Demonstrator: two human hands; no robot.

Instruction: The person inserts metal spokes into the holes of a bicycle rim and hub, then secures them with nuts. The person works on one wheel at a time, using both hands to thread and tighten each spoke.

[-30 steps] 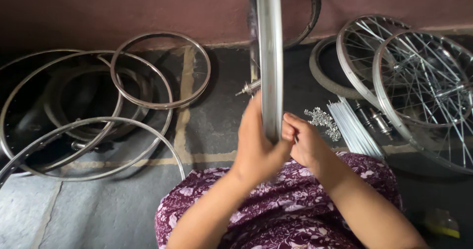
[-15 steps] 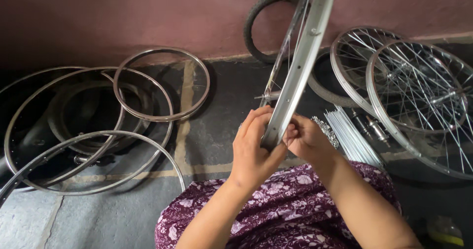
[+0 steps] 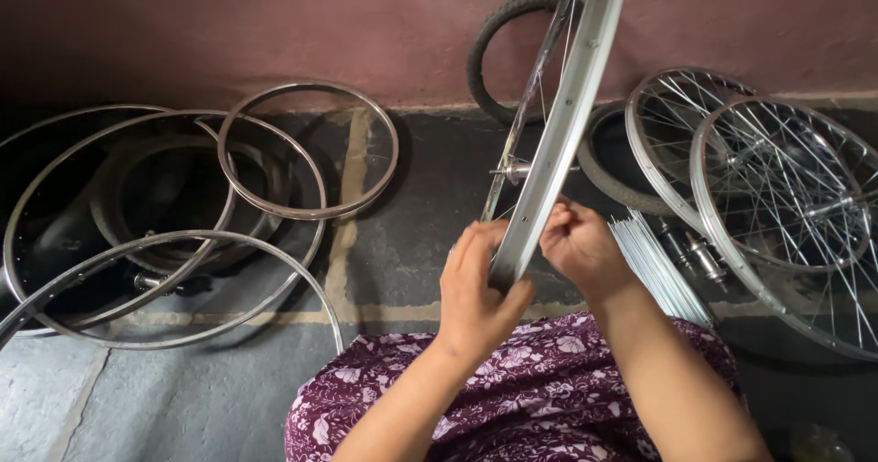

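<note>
Tilted further right than before, the shiny silver wheel rim (image 3: 558, 142) is clasped by left hand (image 3: 476, 293) and right hand (image 3: 581, 247).

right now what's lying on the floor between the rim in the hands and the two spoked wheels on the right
In the head view, a bundle of loose spokes lies there, beside the right hand on the rim, with a dark tyre behind it, before the spoked wheels.

Bike repair workshop, floor-level setup. Bare rims (image 3: 306, 151) lie stacked well left of the fingers (image 3: 476, 252), spoked wheels (image 3: 786, 206) lean to their right, a loose spoke bundle (image 3: 658, 265) just beside them, and a tyre (image 3: 498, 50) rests vs. the stained pink wall (image 3: 274, 23) beyond. Grey stone floor (image 3: 402, 252).
</note>
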